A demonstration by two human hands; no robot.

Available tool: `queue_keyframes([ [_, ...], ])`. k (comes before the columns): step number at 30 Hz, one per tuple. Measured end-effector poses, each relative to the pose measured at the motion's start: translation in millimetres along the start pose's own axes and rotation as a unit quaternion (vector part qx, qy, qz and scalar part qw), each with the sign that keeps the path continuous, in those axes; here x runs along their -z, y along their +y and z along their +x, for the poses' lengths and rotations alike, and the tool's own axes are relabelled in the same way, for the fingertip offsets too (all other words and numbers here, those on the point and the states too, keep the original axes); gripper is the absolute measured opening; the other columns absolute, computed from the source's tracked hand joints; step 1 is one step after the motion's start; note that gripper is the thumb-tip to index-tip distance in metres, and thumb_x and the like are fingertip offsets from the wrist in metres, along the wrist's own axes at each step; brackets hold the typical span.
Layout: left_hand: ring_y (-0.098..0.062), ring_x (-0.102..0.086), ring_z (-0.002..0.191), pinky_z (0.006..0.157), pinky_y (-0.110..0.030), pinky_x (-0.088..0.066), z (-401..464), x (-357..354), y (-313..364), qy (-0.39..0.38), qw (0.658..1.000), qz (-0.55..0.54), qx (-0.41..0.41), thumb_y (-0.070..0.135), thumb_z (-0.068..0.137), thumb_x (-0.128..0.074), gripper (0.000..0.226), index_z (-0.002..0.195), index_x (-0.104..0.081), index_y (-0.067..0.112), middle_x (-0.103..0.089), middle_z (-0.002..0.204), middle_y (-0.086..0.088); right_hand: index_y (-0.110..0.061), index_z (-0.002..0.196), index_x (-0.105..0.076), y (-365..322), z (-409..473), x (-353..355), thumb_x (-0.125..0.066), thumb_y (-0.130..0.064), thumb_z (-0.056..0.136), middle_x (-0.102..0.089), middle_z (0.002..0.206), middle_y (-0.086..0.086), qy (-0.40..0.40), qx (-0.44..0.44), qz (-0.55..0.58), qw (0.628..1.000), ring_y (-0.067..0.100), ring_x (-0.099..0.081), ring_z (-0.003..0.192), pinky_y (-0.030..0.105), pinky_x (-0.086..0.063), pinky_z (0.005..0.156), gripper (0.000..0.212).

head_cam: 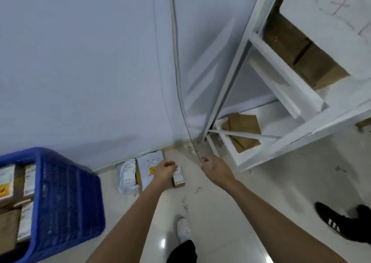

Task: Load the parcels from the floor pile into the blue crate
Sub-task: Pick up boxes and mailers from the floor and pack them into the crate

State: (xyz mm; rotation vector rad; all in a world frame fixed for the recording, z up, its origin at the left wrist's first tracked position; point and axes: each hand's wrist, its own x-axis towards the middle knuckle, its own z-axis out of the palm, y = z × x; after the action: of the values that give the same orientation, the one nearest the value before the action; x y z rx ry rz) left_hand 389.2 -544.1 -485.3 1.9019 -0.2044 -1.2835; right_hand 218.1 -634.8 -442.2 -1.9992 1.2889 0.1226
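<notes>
our left grip point(165, 167), fingers curled, is reaching over the small brown parcel point(178, 179); we are needing a firm pinch before lifting.

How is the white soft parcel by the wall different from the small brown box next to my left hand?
The white soft parcel is a crumpled, wrinkled bag; the small brown box is rigid cardboard with straight edges. The parcel looks bigger than the box. The parcel lies nearer the blue crate, the box beside the left hand. Both lie on the floor and bear labels.
</notes>
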Motion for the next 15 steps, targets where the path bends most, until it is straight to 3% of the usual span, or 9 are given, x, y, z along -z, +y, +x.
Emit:
queue_keyframes([
  [3,-0.021,-0.059,0.084,0.062,-0.021,-0.048,23,3,-13,0.007,1.0,-0.008,0.03,0.007,0.089,-0.061,0.013,0.102,-0.06,0.007,-0.062,0.098,-0.015,-0.02,0.129,-0.054,9,32,-15,-0.053,-0.04,0.093,-0.059,0.128,0.003,-0.042,-0.007,-0.015,0.999,0.02,-0.055,0.117,0.031,-0.044,0.094,0.042],
  [6,-0.024,-0.058,0.089,0.075,-0.03,-0.046,50,4,-29,0.021,0.998,-0.005,0.055,0.01,0.086,-0.062,0.016,0.101,-0.063,0.007,-0.064,0.101,-0.016,-0.021,0.131,-0.052,22,65,-33,-0.051,-0.039,0.094,-0.055,0.131,0.002,-0.084,-0.016,-0.022,0.996,0.018,-0.053,0.119,0.029,-0.041,0.097,0.041],
  [9,-0.024,-0.057,0.089,0.076,-0.03,-0.042,83,-2,-47,0.036,0.996,-0.025,0.081,0.008,0.085,-0.057,0.01,0.089,-0.063,0.015,-0.065,0.098,-0.011,-0.022,0.133,-0.05,45,105,-59,-0.051,-0.038,0.095,-0.054,0.134,0.002,-0.124,-0.043,-0.019,0.991,0.018,-0.053,0.121,0.028,-0.039,0.098,0.042],
  [12,-0.023,-0.055,0.087,0.079,-0.031,-0.042,128,-16,-84,0.059,0.993,-0.024,0.098,0.005,0.087,-0.053,0.02,0.076,-0.059,0.021,-0.063,0.092,-0.007,-0.022,0.134,-0.049,81,152,-102,-0.051,-0.034,0.096,-0.053,0.136,0.003,-0.158,-0.07,-0.009,0.985,0.018,-0.052,0.122,0.025,-0.038,0.097,0.04],
  [15,-0.021,-0.053,0.089,0.079,-0.03,-0.042,197,-40,-134,0.066,0.992,-0.015,0.108,0.005,0.09,-0.049,0.016,0.087,-0.06,0.017,-0.06,0.093,-0.005,-0.023,0.141,-0.042,127,212,-160,-0.049,-0.031,0.097,-0.046,0.145,0.003,-0.2,-0.086,0.001,0.976,0.02,-0.047,0.128,0.028,-0.037,0.103,0.045],
])
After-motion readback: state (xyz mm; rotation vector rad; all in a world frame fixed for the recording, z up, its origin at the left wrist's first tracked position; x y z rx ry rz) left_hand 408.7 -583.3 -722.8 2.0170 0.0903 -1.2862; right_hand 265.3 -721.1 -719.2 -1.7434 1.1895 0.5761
